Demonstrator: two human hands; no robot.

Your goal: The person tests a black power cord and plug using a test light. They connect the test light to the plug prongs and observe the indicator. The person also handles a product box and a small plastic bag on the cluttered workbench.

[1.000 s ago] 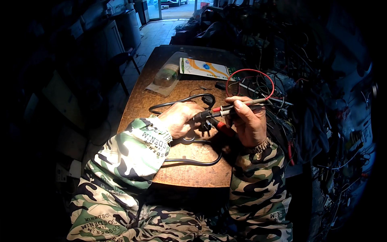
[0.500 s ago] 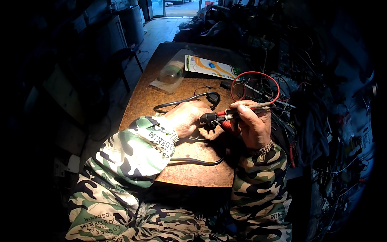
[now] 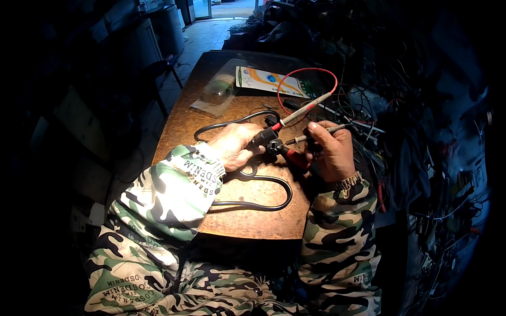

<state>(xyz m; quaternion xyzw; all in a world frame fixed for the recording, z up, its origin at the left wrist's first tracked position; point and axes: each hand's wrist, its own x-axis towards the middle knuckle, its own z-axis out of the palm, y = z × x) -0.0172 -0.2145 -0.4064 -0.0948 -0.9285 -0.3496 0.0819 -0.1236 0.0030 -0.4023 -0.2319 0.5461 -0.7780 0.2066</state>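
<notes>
My left hand (image 3: 238,145) is closed round the end of a black power cord, holding its socket connector (image 3: 265,137) and its plug (image 3: 274,146) close together. A red-tipped test probe (image 3: 305,109) stands in the connector, slanting up to the right, with no hand on it. My right hand (image 3: 332,150) pinches a second, darker test probe (image 3: 298,140), its tip pointing left at the plug. Whether that tip touches a pin I cannot tell. The black cord (image 3: 287,192) loops over the wooden table beneath my left hand. Something red-handled (image 3: 296,158) lies partly hidden under my right hand.
Toward the far side of the wooden table (image 3: 179,126) lie a clear plastic blister pack (image 3: 215,95) and a printed card (image 3: 263,80). The red probe lead (image 3: 334,76) arcs above. Tangled wires and clutter (image 3: 363,110) crowd the right side. A dark chair (image 3: 158,71) stands at left.
My right hand has let go of the red probe, which now stays in the connector by itself. The darker probe's tip has moved down to the plug, which has come into view.
</notes>
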